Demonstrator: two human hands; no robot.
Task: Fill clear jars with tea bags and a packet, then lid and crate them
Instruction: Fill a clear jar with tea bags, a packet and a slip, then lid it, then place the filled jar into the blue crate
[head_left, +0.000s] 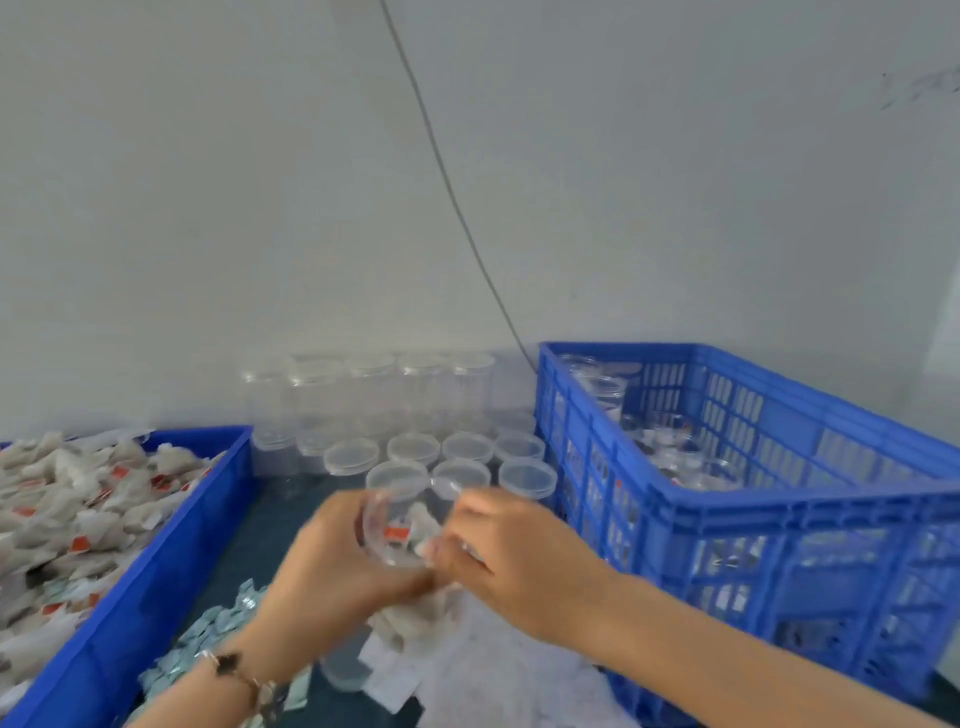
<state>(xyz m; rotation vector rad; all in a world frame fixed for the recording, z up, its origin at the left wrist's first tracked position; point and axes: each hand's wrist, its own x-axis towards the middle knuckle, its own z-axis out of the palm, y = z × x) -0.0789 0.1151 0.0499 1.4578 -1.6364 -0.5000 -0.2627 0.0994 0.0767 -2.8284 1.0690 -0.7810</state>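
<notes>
My left hand (332, 561) grips a clear jar (396, 530), its open mouth tilted toward me, with tea bags and a red tag visible inside. My right hand (514, 561) is at the jar's right rim, fingers curled and pinching something pale there; motion blur hides what it is. Lidded clear jars (415, 452) stand in rows behind, by the wall. A blue tray (171, 530) on the left is heaped with tea bags (72, 509). Small pale-green packets (208, 629) lie on the table under my left wrist. A blue slatted crate (779, 499) on the right holds jars.
A thin cable (441, 171) hangs down the white wall behind the jars. Loose tea bags and white paper (415, 639) lie on the table under my hands, beside another clear jar (345, 670).
</notes>
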